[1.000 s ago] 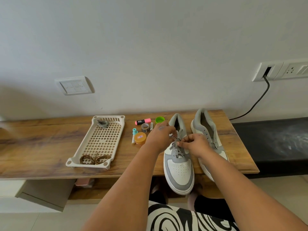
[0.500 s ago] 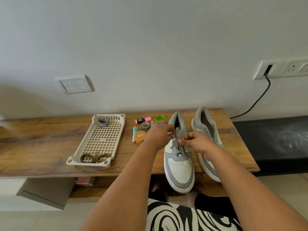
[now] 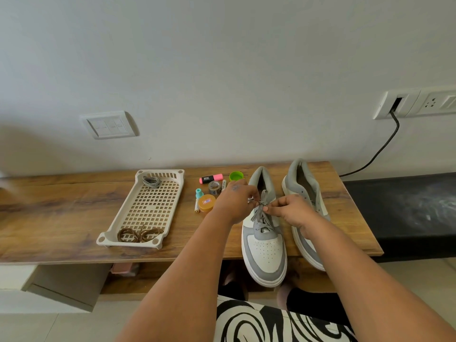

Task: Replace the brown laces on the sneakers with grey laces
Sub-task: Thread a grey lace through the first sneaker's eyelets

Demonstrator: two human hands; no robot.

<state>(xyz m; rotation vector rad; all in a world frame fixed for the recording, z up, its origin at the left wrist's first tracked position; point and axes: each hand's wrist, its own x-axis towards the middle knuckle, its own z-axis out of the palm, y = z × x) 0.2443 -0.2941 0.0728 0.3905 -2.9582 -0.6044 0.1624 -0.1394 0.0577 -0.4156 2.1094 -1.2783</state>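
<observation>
Both hands [image 3: 261, 206] pinch grey lace [image 3: 262, 208]

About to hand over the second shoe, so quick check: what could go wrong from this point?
1. The left sneaker has its toe past the table edge; a hard tug by the left hand or right hand on the grey lace might tip it off.
2. The right sneaker shows no lace yet; the spare grey lace shares the tray with the brown laces.
</observation>
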